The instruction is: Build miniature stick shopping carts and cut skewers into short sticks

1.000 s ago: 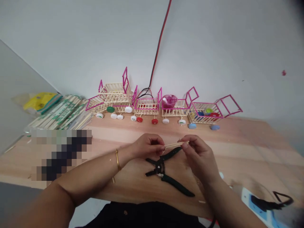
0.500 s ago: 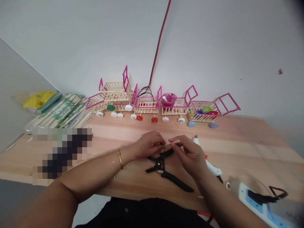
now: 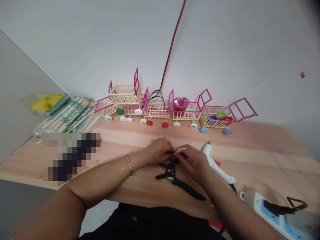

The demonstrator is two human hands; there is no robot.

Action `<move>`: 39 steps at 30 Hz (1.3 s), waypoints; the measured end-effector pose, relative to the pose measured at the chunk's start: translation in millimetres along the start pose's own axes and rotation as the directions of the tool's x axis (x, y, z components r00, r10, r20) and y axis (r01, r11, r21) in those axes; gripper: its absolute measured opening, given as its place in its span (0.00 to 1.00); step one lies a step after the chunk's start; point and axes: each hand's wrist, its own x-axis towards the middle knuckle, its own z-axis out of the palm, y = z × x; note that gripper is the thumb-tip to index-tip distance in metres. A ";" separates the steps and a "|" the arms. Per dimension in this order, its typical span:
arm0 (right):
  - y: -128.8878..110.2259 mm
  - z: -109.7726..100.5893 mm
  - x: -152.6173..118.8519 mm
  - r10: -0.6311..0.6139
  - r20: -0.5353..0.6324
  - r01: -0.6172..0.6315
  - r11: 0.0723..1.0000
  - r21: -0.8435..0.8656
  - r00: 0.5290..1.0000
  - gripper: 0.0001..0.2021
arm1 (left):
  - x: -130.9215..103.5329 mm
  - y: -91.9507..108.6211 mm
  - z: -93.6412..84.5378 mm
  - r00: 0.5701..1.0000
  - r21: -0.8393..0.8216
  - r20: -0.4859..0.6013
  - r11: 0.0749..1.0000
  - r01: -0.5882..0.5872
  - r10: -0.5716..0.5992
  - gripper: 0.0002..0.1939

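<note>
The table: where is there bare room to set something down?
Nearly bare table shows right of the glue gun, beyond the power strip, and in a band between the carts and left hand. Crowded: along the wall with carts, around the pliers, and far left, under packaged sticks.

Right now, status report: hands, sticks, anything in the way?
Right hand pinching thin sticks. Left hand at its fingertips, grip unclear. Pliers close by, partly hidden by the hands; white glue gun beside the right hand.

Near the pliers, the right hand partly hid a pale stick; right of the pliers, the bottom edge cut off a power strip; left, pixelation masked something dark.
</note>
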 end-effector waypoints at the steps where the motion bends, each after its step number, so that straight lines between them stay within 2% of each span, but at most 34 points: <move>1: 0.2 0.2 0.1 0.010 0.012 -0.010 1.000 0.002 1.000 0.06 | 0.1 -0.3 0.3 1.000 -0.006 0.005 1.000 0.006 -0.006 0.11; 5: -0.1 -0.7 0.8 0.055 0.021 -0.056 0.998 0.025 0.998 0.07 | 0.5 -1.9 1.9 1.000 -0.054 0.012 0.998 0.020 -0.019 0.11; 8: -1.6 -2.6 0.9 0.105 0.000 -0.105 0.994 0.042 0.994 0.07 | 0.1 -1.0 1.7 0.999 -0.150 -0.014 0.988 0.027 -0.030 0.11; 12: -3.3 -4.3 0.5 0.182 -0.040 -0.179 0.981 0.077 0.982 0.07 | -0.8 3.3 -0.8 0.992 -0.312 -0.074 0.947 0.078 -0.106 0.11; 15: -2.8 -3.9 0.7 0.197 -0.052 -0.193 0.979 0.070 0.979 0.07 | -0.6 5.4 -1.6 0.985 -0.366 -0.090 0.925 0.105 -0.148 0.11; 21: -0.8 -2.4 2.0 0.103 -0.067 -0.102 0.995 0.022 0.992 0.06 | 1.4 0.4 1.0 0.989 -0.332 -0.087 0.940 0.083 -0.118 0.10; 31: 3.1 -2.1 -1.6 0.099 -0.053 -0.099 0.995 0.002 0.994 0.06 | -0.8 5.7 1.2 0.991 -0.279 -0.089 0.958 0.073 -0.101 0.12; 39: 1.9 -2.2 -2.3 -0.017 -0.101 0.013 0.999 -0.034 0.995 0.07 | 0.6 7.7 1.8 0.991 -0.291 -0.110 0.956 0.042 -0.077 0.12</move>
